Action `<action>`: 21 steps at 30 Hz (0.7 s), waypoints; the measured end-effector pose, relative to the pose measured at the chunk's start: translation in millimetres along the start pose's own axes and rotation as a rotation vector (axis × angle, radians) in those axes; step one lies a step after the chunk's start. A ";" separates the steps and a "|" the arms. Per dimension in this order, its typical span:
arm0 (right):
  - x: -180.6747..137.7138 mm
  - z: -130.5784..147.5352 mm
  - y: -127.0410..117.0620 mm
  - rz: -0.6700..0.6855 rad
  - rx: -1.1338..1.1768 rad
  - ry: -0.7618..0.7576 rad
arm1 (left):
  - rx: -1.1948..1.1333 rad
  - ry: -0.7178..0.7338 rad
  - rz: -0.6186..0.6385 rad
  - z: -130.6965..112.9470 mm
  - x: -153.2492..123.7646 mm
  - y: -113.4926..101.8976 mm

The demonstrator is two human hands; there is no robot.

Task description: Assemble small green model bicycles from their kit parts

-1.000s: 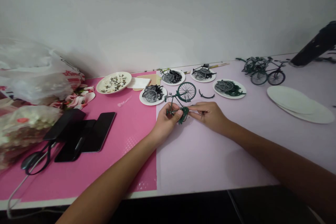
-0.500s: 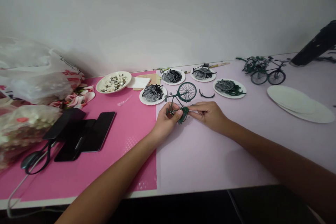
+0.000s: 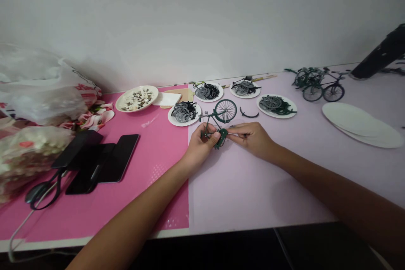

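Observation:
A dark green model bicycle (image 3: 212, 119) with one spoked wheel fitted at its far end is held over the lilac part of the table. My left hand (image 3: 202, 145) is closed round its frame, thumb on top. My right hand (image 3: 251, 137) pinches at the chain-case end of the bicycle from the right; whether a small part sits between its fingertips is hidden. Just beyond my right hand lies a loose curved dark mudguard (image 3: 249, 113). White plates of spoked wheels and dark parts stand behind, among them the plate of green parts (image 3: 276, 114) and the left plate (image 3: 174, 120).
Model bicycles (image 3: 322, 86) stand at the back right near a black cylinder (image 3: 378, 55). White oval plates (image 3: 351, 120) lie in front of them. On the left are a bowl of small pieces (image 3: 137, 109), a phone (image 3: 120, 158), a black box (image 3: 77, 147) and plastic bags (image 3: 38, 88).

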State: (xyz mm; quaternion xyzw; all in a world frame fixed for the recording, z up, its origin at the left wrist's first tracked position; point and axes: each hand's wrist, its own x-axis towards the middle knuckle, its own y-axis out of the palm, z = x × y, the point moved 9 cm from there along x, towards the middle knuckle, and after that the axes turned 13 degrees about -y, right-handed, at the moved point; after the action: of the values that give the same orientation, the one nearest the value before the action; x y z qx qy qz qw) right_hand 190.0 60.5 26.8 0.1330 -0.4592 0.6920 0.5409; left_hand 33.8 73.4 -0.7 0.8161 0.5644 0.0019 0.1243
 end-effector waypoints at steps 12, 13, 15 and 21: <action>-2.9 -5.2 -2.1 -0.033 -0.046 0.065 | -0.001 -0.006 -0.013 0.5 0.8 -0.8; -3.0 -6.1 -3.0 -0.040 -0.060 0.078 | 0.000 -0.006 -0.012 1.2 1.4 -1.2; -3.0 -7.7 -4.8 -0.049 -0.087 0.104 | -0.002 -0.005 -0.012 2.9 2.6 -2.1; -4.8 -13.0 -8.4 -0.077 -0.105 0.177 | -0.015 -0.014 -0.039 4.1 3.5 -5.5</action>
State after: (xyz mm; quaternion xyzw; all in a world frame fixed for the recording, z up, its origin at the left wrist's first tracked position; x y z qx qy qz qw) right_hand 203.2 67.6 20.6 0.0603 -0.4398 0.6547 0.6118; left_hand 30.6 77.6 -6.3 0.8039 0.5794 -0.0020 0.1344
